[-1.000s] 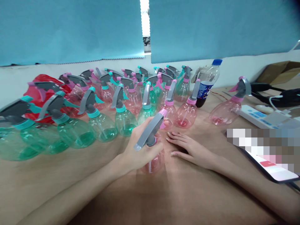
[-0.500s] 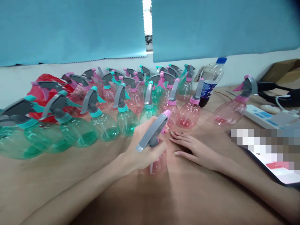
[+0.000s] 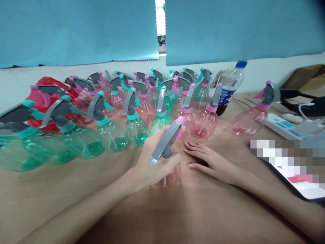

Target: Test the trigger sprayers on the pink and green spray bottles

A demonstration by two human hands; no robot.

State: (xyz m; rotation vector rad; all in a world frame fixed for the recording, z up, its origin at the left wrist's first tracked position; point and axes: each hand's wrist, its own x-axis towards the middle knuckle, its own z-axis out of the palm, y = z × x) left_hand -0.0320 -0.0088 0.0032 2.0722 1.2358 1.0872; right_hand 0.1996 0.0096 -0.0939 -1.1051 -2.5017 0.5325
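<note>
My left hand (image 3: 152, 159) is closed around the neck of a pink spray bottle (image 3: 170, 178), just below its grey trigger head. The bottle looks upright on the table, and the hand hides most of its upper body. My right hand (image 3: 209, 161) lies flat on the table just right of this bottle, fingers apart and holding nothing. Beyond the hands stands a row of spray bottles: several green ones, such as a green spray bottle (image 3: 138, 132), run to the left. Two pink ones, among them a pink spray bottle (image 3: 205, 125), stand behind my right hand.
More spray bottles crowd the back near a red plastic bag (image 3: 50, 84). A soda bottle (image 3: 225, 91) stands behind the row. To the right are another pink spray bottle (image 3: 248, 120), a white power strip (image 3: 281, 125) and a tablet-like device (image 3: 308, 191) with a blurred screen.
The view has shifted very slightly. My left hand keeps its hold on the pink spray bottle, and my right hand stays flat in the same place.
</note>
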